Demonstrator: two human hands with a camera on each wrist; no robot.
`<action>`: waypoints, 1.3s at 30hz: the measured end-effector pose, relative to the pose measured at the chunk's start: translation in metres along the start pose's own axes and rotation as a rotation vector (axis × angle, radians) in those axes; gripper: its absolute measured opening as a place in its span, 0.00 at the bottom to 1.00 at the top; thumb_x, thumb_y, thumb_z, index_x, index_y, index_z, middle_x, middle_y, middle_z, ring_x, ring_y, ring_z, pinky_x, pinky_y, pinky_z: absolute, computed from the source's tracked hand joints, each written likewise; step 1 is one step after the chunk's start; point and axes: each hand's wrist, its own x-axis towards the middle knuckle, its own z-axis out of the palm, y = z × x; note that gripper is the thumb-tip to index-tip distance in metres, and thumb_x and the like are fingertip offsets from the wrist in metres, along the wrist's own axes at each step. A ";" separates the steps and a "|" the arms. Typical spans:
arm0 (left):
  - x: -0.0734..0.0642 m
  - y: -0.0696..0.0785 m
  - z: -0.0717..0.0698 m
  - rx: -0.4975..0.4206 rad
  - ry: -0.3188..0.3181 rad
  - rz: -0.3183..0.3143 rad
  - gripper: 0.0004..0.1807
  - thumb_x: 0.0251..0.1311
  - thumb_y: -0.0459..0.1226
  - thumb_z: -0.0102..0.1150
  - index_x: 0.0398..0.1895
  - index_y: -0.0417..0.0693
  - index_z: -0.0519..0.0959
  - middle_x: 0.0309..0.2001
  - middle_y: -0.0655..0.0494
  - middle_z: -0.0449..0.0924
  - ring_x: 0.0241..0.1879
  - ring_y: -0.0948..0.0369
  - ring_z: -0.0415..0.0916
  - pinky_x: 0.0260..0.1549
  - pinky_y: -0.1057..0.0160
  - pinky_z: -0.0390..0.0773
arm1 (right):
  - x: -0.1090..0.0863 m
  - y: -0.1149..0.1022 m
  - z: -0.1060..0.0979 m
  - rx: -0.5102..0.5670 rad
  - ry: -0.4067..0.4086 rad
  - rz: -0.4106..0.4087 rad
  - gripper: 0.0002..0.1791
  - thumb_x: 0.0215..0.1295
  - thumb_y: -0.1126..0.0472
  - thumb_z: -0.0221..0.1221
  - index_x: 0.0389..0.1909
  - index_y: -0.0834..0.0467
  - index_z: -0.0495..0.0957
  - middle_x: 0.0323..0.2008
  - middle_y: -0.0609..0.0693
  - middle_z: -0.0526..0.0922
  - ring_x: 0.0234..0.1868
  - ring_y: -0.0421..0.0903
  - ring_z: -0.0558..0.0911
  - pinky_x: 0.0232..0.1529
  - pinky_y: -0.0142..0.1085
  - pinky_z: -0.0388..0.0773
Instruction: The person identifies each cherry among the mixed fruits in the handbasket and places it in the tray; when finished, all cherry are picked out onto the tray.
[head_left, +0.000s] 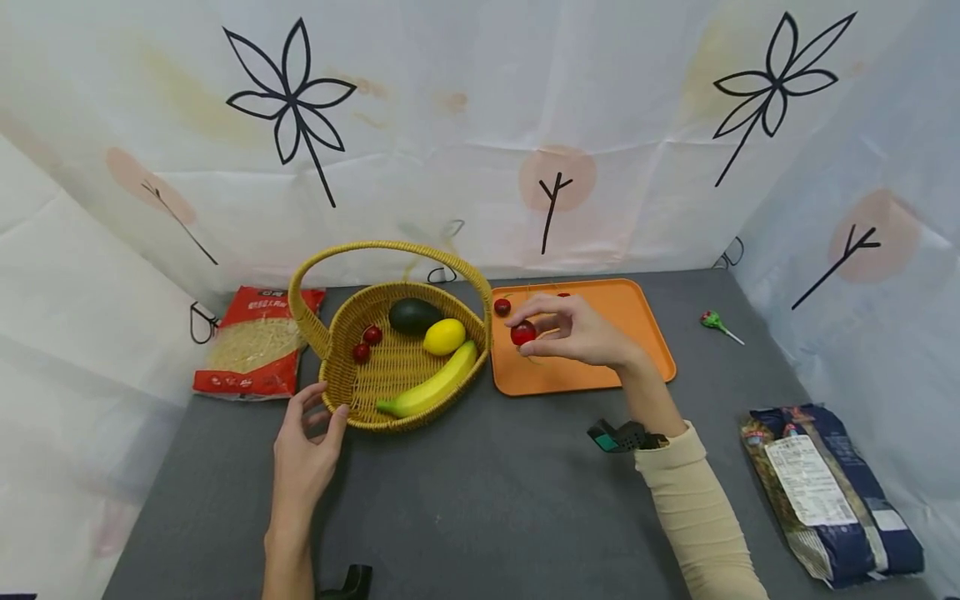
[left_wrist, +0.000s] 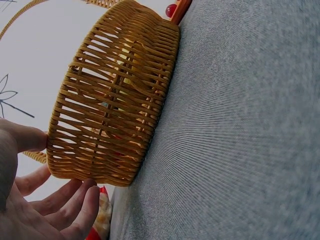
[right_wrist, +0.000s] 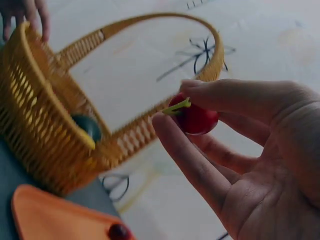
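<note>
My right hand (head_left: 566,329) pinches a red cherry (head_left: 523,332) between thumb and fingertips, above the orange tray (head_left: 517,379). In the right wrist view, a short green stem shows on the cherry (right_wrist: 199,119). At the near left of the yellow wicker basket (head_left: 397,423), my left hand (head_left: 307,450) holds the rim, thumb and fingers spread around that corner; the left wrist view shows them against the woven wall (left_wrist: 110,100). Inside the basket lie a dark green avocado (head_left: 415,317), a lemon (head_left: 445,337), a banana (head_left: 431,387) and two cherries (head_left: 367,343).
More cherries (head_left: 502,307) lie on the tray. Behind the basket's left side is a red bag of pasta (head_left: 255,342). A green-wrapped lollipop (head_left: 720,325) lies to the right of the tray, and a dark blue package (head_left: 828,492) sits at the right edge.
</note>
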 end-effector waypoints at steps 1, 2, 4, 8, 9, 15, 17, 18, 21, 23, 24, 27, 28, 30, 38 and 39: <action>0.000 0.000 0.000 0.000 0.000 0.000 0.29 0.77 0.43 0.64 0.77 0.48 0.70 0.74 0.40 0.75 0.61 0.46 0.82 0.39 0.89 0.72 | -0.003 0.005 -0.004 0.009 0.023 0.032 0.20 0.71 0.72 0.68 0.63 0.66 0.81 0.61 0.62 0.82 0.50 0.58 0.91 0.55 0.47 0.91; 0.000 0.000 0.000 0.000 0.000 0.000 0.29 0.77 0.43 0.64 0.77 0.48 0.70 0.74 0.40 0.75 0.61 0.46 0.82 0.39 0.89 0.72 | -0.005 0.010 -0.007 0.015 0.043 0.059 0.21 0.73 0.71 0.66 0.64 0.66 0.81 0.63 0.63 0.82 0.51 0.61 0.91 0.56 0.48 0.90; 0.000 0.001 0.000 0.001 0.002 -0.002 0.29 0.77 0.43 0.64 0.77 0.48 0.70 0.74 0.41 0.75 0.61 0.48 0.81 0.39 0.89 0.73 | -0.008 0.022 -0.011 0.017 0.083 0.114 0.21 0.76 0.69 0.64 0.67 0.66 0.79 0.65 0.64 0.80 0.54 0.65 0.90 0.58 0.46 0.89; -0.001 0.000 0.000 0.002 -0.001 -0.002 0.30 0.77 0.43 0.64 0.77 0.48 0.70 0.74 0.40 0.75 0.61 0.47 0.81 0.39 0.89 0.72 | -0.009 0.047 -0.013 0.010 0.139 0.190 0.21 0.76 0.70 0.63 0.67 0.67 0.77 0.67 0.66 0.77 0.58 0.66 0.89 0.59 0.38 0.88; -0.001 0.000 0.000 0.002 -0.002 -0.002 0.30 0.77 0.44 0.64 0.77 0.48 0.70 0.74 0.40 0.75 0.61 0.46 0.82 0.39 0.88 0.72 | -0.008 0.054 -0.012 0.011 0.150 0.205 0.21 0.76 0.70 0.63 0.66 0.68 0.76 0.67 0.66 0.77 0.59 0.66 0.89 0.58 0.35 0.88; 0.000 0.000 0.000 -0.003 -0.002 -0.006 0.29 0.77 0.44 0.64 0.77 0.48 0.70 0.74 0.40 0.75 0.62 0.45 0.82 0.39 0.88 0.72 | 0.000 0.079 -0.004 -0.026 0.193 0.269 0.22 0.71 0.72 0.68 0.64 0.70 0.78 0.65 0.68 0.81 0.61 0.64 0.89 0.52 0.27 0.85; 0.000 0.000 0.000 -0.003 -0.002 -0.005 0.29 0.77 0.43 0.64 0.77 0.48 0.70 0.74 0.40 0.75 0.61 0.45 0.82 0.39 0.88 0.72 | 0.004 0.084 0.000 -0.040 0.207 0.276 0.22 0.69 0.71 0.70 0.62 0.69 0.80 0.64 0.68 0.83 0.61 0.64 0.89 0.51 0.27 0.85; 0.000 0.000 0.000 -0.003 -0.001 -0.004 0.29 0.77 0.43 0.64 0.77 0.48 0.70 0.74 0.40 0.75 0.61 0.45 0.82 0.39 0.88 0.72 | 0.006 0.087 0.002 -0.047 0.211 0.275 0.22 0.69 0.70 0.71 0.62 0.68 0.80 0.63 0.68 0.83 0.61 0.63 0.89 0.50 0.27 0.84; 0.000 0.000 0.000 -0.003 -0.001 -0.003 0.29 0.77 0.42 0.64 0.77 0.47 0.70 0.74 0.39 0.75 0.62 0.44 0.82 0.39 0.88 0.72 | 0.013 0.093 0.008 -0.107 0.224 0.263 0.21 0.68 0.69 0.72 0.59 0.67 0.82 0.60 0.66 0.85 0.59 0.62 0.90 0.51 0.29 0.84; 0.000 0.000 0.000 -0.003 0.000 -0.003 0.29 0.77 0.42 0.65 0.77 0.47 0.70 0.73 0.39 0.75 0.62 0.44 0.82 0.39 0.88 0.72 | 0.017 0.095 0.011 -0.180 0.241 0.258 0.20 0.68 0.67 0.73 0.58 0.65 0.83 0.56 0.63 0.86 0.56 0.59 0.91 0.53 0.33 0.85; 0.000 0.000 0.000 -0.004 0.001 -0.003 0.29 0.77 0.42 0.65 0.77 0.47 0.70 0.73 0.39 0.75 0.62 0.44 0.82 0.39 0.88 0.72 | 0.019 0.097 0.012 -0.224 0.250 0.254 0.19 0.68 0.66 0.73 0.57 0.65 0.83 0.55 0.62 0.87 0.55 0.58 0.90 0.54 0.36 0.86; 0.000 0.000 0.001 -0.007 0.000 -0.004 0.29 0.77 0.42 0.65 0.77 0.48 0.70 0.74 0.39 0.75 0.62 0.44 0.82 0.39 0.88 0.72 | 0.024 0.100 0.016 -0.340 0.293 0.262 0.18 0.68 0.63 0.75 0.55 0.62 0.84 0.51 0.60 0.88 0.52 0.56 0.89 0.58 0.46 0.87; 0.000 0.000 0.001 -0.009 -0.001 -0.004 0.29 0.77 0.42 0.65 0.77 0.48 0.70 0.74 0.40 0.75 0.62 0.45 0.82 0.39 0.88 0.72 | 0.026 0.100 0.017 -0.361 0.304 0.270 0.18 0.67 0.62 0.75 0.55 0.62 0.84 0.51 0.60 0.88 0.52 0.57 0.89 0.59 0.49 0.86; 0.000 -0.001 0.001 -0.010 -0.001 -0.004 0.29 0.77 0.42 0.65 0.77 0.48 0.70 0.74 0.40 0.75 0.62 0.45 0.82 0.39 0.88 0.72 | 0.029 0.099 0.019 -0.403 0.319 0.291 0.19 0.66 0.60 0.77 0.53 0.61 0.84 0.49 0.59 0.88 0.50 0.56 0.88 0.58 0.50 0.85; 0.001 -0.002 0.001 -0.010 -0.001 -0.002 0.29 0.77 0.43 0.64 0.77 0.49 0.70 0.73 0.40 0.75 0.62 0.45 0.82 0.39 0.88 0.73 | 0.037 0.092 0.026 -0.511 0.320 0.358 0.26 0.59 0.50 0.81 0.49 0.59 0.81 0.42 0.56 0.86 0.39 0.50 0.82 0.43 0.39 0.80; 0.001 -0.002 0.001 -0.010 -0.001 -0.001 0.29 0.77 0.43 0.64 0.77 0.49 0.70 0.73 0.40 0.75 0.62 0.45 0.82 0.39 0.88 0.73 | 0.037 0.091 0.025 -0.511 0.306 0.359 0.27 0.59 0.50 0.81 0.50 0.59 0.81 0.43 0.56 0.86 0.39 0.50 0.82 0.44 0.38 0.80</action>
